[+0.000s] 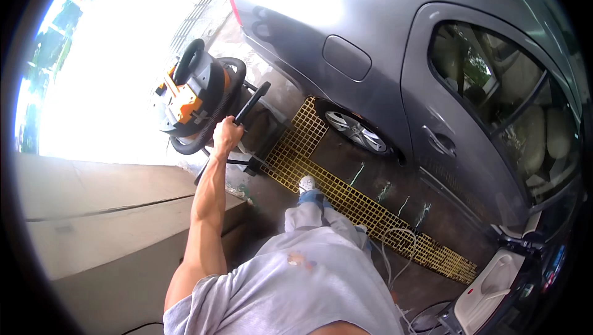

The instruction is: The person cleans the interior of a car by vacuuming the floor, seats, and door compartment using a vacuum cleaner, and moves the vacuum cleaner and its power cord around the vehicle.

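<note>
My left hand (228, 134) is closed around the black push handle (251, 102) of a wheeled wet/dry vacuum cleaner (194, 99). The machine has a black and orange head. A ribbed black hose (224, 105) is looped about its body. My left arm is stretched out ahead of me. My right hand is out of view. Ahead and to my right stands a grey car (361, 34), its rear wheel (356, 131) beside a yellow floor grating (301, 173).
One of my white clogs (306, 183) is on the grating. An opened car door (486, 288) juts out at lower right. A pale hose or cord (389, 251) lies looped on the floor near me. To my left runs a beige ledge (116, 187).
</note>
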`<state>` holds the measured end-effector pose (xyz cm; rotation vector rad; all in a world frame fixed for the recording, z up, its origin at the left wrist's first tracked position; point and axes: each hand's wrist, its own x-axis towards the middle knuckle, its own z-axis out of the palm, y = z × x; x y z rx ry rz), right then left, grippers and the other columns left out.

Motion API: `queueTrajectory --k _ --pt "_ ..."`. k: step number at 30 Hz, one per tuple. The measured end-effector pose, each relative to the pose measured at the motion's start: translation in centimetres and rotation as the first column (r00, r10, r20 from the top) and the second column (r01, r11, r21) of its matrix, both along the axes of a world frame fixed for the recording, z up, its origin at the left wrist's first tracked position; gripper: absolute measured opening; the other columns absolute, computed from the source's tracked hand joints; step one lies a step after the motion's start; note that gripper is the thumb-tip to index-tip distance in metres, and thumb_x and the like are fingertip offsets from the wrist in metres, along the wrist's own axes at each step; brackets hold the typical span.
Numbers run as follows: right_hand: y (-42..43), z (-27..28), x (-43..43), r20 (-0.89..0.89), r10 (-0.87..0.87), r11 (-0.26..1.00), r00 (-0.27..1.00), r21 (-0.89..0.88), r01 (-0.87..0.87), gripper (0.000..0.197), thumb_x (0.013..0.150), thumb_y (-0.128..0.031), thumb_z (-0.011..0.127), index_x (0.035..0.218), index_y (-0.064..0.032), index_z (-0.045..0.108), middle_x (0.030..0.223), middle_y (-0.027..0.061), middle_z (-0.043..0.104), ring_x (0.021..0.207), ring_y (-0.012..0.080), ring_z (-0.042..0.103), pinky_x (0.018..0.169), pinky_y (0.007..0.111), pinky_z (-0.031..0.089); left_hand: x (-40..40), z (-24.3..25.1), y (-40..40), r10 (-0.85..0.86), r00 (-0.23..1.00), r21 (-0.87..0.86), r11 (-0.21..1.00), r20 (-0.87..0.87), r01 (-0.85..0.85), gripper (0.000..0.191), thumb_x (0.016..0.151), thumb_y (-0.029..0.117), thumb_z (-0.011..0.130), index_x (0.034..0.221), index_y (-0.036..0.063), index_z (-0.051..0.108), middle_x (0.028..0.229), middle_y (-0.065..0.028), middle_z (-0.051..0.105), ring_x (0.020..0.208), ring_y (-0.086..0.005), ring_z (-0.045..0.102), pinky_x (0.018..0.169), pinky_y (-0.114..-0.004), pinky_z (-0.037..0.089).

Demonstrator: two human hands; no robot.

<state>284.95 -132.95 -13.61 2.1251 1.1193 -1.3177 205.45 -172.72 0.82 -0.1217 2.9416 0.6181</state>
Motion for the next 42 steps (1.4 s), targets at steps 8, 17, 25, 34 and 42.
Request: queueTrajectory --k 8,17,25,34,42 --pt "4.5 4.9 2.3 -0.002 -0.087 0.955 0.996 0.285 0.084 0.01 0.092 -0.015 0.061 0.1 -0.0106 0.057 0.06 0.0048 0.055 0.038 0.0199 0.047 0.031 0.03 0.034 8.0 0.8 3.1 -0.069 0.993 -0.008 0.998 0.092 0.07 0.037 0.082 0.03 0.069 0.101 -0.0012 0.068 0.092 -0.0272 0.069 0.094 -0.0446 0.066 0.085 -0.05 0.052" --pt "9.2 19.0 3.6 0.203 0.067 0.624 0.977 0.756 -0.2 0.041 0.093 -0.04 0.064 0.086 0.0004 0.063 0.063 0.0121 0.063 0.053 0.023 0.063 0.043 0.037 0.049 16.6 0.1 9.9 -0.145 0.986 -0.018 0.989 0.085 0.147 0.045 0.084 0.043 0.069 0.103 0.0022 0.068 0.095 -0.0254 0.07 0.099 -0.0448 0.065 0.085 -0.051 0.051" --pt "10.7 24.2 22.0 0.246 -0.164 0.601 0.955 0.793 -0.101 0.043 0.091 -0.046 0.061 0.087 -0.0038 0.068 0.066 0.0122 0.066 0.058 0.0289 0.065 0.058 0.043 0.05 27.6 1.9 12.3 -0.319 0.945 -0.031 0.946 0.068 0.321 0.045 0.084 0.04 0.069 0.096 -0.0033 0.068 0.086 -0.0274 0.069 0.091 -0.0454 0.067 0.078 -0.048 0.05" --pt "17.0 25.1 33.0 0.281 -0.261 0.53 0.924 0.842 -0.106 0.043 0.09 -0.05 0.06 0.092 -0.0087 0.072 0.073 0.0106 0.069 0.072 0.0311 0.068 0.069 0.046 0.049 39.2 2.5 18.3 -0.35 0.933 -0.099 0.929 0.09 0.358 0.048 0.084 0.043 0.07 0.098 -0.0029 0.068 0.089 -0.0296 0.068 0.094 -0.0475 0.065 0.08 -0.05 0.049" --pt "22.0 23.5 38.4 0.217 -0.251 0.521 0.943 0.852 -0.057 0.047 0.091 -0.05 0.061 0.093 -0.0043 0.071 0.067 0.0087 0.066 0.061 0.0242 0.065 0.062 0.042 0.05 43.8 0.7 22.2 -0.315 0.943 -0.088 0.942 0.111 0.325 0.044 0.083 0.04 0.071 0.094 -0.0026 0.07 0.087 -0.0272 0.07 0.093 -0.0446 0.067 0.079 -0.048 0.05"
